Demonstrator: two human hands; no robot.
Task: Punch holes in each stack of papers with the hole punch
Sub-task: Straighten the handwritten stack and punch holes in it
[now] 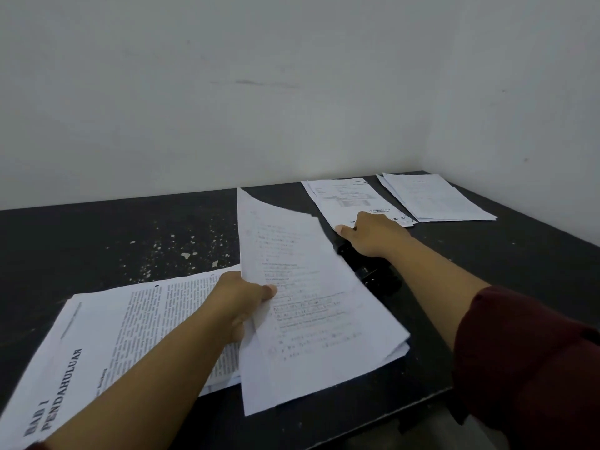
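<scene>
My left hand (pixel 242 298) grips a stack of printed papers (pixel 308 303) by its left edge, lifted and tilted over the dark table (pixel 130 241). A black hole punch (pixel 373 271) lies just right of that stack, partly hidden by it. My right hand (pixel 373 233) rests on top of the punch's far end, fingers curled down over it. Another stack with bold heading text (pixel 107 336) lies flat at the near left, under my left forearm. Two more stacks lie at the back right: one (pixel 347 199) just beyond my right hand, one (pixel 435 196) in the corner.
White walls close off the back and right sides of the table. The table's front edge (pixel 406 404) runs diagonally at the lower right. Chipped pale spots mark the tabletop (pixel 181 251) at the middle left.
</scene>
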